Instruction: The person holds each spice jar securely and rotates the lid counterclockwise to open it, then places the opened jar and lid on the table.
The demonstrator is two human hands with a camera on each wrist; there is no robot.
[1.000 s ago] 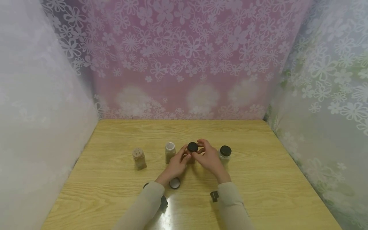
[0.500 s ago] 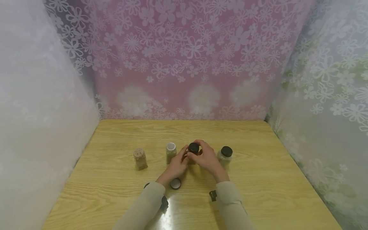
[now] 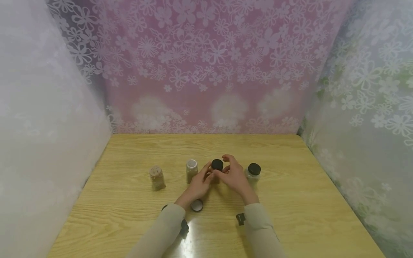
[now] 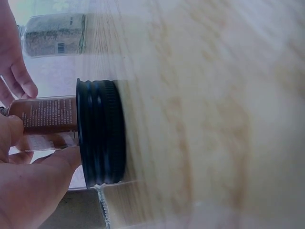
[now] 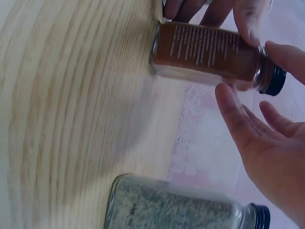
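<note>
A spice jar of reddish-brown powder [image 5: 205, 52] stands upright on the table, its black lid [image 3: 217, 165] on top. My left hand [image 3: 197, 184] holds the jar's body between thumb and fingers. Around the lid, my right hand [image 3: 235, 177] has its fingers spread. In the right wrist view, its thumb is by the jar's neck and another fingertip is close to the jar's side; whether they touch is unclear. A loose black lid [image 3: 196, 205] with a pale inside lies near my left wrist, and it looms large in the left wrist view.
To the left stand a jar with a tan, holed top [image 3: 156, 179] and a jar with a white top [image 3: 191, 173]. A black-lidded jar of green-grey herbs [image 5: 167, 205] stands close to the right hand. Flowered curtains surround the wooden table [image 3: 129, 222].
Half a second ago my right fingers were closed around the black lid; now they have spread away from it. My left hand keeps its hold on the jar.
</note>
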